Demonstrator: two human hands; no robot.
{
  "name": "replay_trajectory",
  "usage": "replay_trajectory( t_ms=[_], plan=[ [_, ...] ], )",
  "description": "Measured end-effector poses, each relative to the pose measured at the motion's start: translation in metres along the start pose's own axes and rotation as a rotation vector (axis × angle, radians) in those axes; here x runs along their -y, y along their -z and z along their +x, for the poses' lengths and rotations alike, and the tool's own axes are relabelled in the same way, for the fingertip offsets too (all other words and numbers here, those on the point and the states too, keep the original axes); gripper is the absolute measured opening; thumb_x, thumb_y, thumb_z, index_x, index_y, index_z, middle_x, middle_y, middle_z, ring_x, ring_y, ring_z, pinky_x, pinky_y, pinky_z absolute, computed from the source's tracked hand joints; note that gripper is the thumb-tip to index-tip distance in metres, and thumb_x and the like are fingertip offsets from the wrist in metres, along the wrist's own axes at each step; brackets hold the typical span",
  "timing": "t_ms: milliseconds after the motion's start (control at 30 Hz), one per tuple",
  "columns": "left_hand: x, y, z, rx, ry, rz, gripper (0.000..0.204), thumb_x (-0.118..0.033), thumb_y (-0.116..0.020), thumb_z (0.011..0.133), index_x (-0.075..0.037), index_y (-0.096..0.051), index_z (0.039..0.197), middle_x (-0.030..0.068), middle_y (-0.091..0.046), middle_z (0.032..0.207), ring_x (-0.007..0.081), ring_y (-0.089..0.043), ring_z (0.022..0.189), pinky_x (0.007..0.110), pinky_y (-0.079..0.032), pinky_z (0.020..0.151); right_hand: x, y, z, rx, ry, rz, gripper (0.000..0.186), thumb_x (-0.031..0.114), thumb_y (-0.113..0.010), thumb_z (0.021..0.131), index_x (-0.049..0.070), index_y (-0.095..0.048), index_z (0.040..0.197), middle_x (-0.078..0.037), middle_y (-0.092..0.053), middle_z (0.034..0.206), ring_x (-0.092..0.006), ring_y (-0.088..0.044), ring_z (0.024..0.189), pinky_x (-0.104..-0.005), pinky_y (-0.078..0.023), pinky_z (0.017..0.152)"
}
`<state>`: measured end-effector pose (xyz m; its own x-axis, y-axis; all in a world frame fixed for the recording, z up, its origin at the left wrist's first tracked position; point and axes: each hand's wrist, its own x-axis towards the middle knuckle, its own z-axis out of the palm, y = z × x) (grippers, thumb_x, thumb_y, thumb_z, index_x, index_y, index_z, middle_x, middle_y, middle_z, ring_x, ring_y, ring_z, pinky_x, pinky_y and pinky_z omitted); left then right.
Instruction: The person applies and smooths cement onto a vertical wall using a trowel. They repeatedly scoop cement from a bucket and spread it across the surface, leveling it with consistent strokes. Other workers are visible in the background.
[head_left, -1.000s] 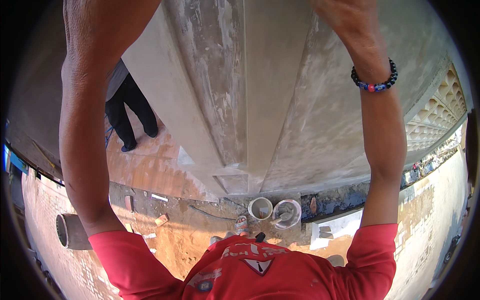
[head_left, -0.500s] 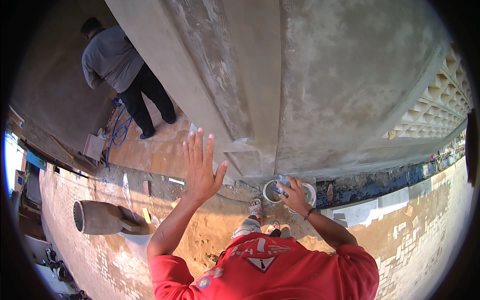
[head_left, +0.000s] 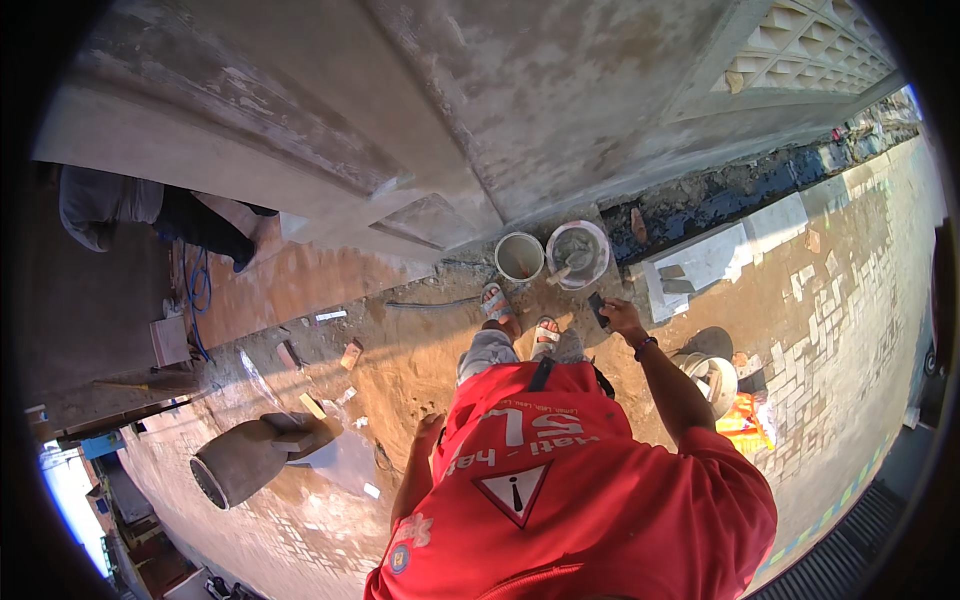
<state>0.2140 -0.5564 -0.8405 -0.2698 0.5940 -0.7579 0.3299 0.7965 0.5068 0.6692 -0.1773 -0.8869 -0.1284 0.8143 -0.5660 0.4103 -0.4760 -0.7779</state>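
Note:
My right hand (head_left: 626,319) is closed around a small dark rectangular block (head_left: 598,309), whose exact kind I cannot make out. It is held over the ground, just in front of two white buckets. The left bucket (head_left: 499,244) seems to contain some liquid; in the right bucket (head_left: 606,252) there is grey wet material with a trowel-like tool (head_left: 571,268) resting in it. Down at my left side, my left hand (head_left: 430,430) is partly hidden by my red shirt, and its fingers do not show clearly.
Ahead rises a grey plastered wall (head_left: 560,110) with a column. A dark trench (head_left: 710,215) runs along its foot. Another person (head_left: 150,205) is at far left beside a blue hose (head_left: 198,285). A large urn-shaped pot (head_left: 238,465) lies left; another bucket (head_left: 722,385) stands right.
My left hand has dropped from its raised, spread pose before the column to my side. My right hand has moved back from over the buckets, still holding the block. The view has turned.

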Motion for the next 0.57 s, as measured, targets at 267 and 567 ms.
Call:
replay_trajectory(
  t_ms=[267, 567],
  plan=[
    [-0.004, 0.002, -0.034, -0.371, 0.301, -0.586, 0.05, -0.027, -0.062, 0.099, -0.003, -0.052, 0.142, 0.0095, -0.068, 0.111, 0.019, -0.065, 0.096, 0.032, -0.054, 0.074, 0.045, -0.038, 0.025, 0.259, 0.03, -0.287, 0.052, 0.033, -0.074, 0.081, 0.003, -0.069, 0.124, -0.017, -0.075, 0.1, -0.0268, -0.072, 0.094, -0.0348, -0.054, 0.085],
    [-0.017, -0.013, -0.066, -0.408, 0.32, -0.697, 0.06, -0.029, -0.065, 0.099, -0.002, -0.044, 0.149, 0.0159, -0.062, 0.133, 0.0222, -0.062, 0.114, 0.032, -0.051, 0.085, 0.124, -0.152, 0.11, 0.173, 0.234, -0.676, 0.073, 0.051, -0.071, 0.084, 0.008, -0.057, 0.142, -0.023, -0.059, 0.139, -0.0312, -0.057, 0.129, -0.0434, -0.044, 0.107]
  ],
)
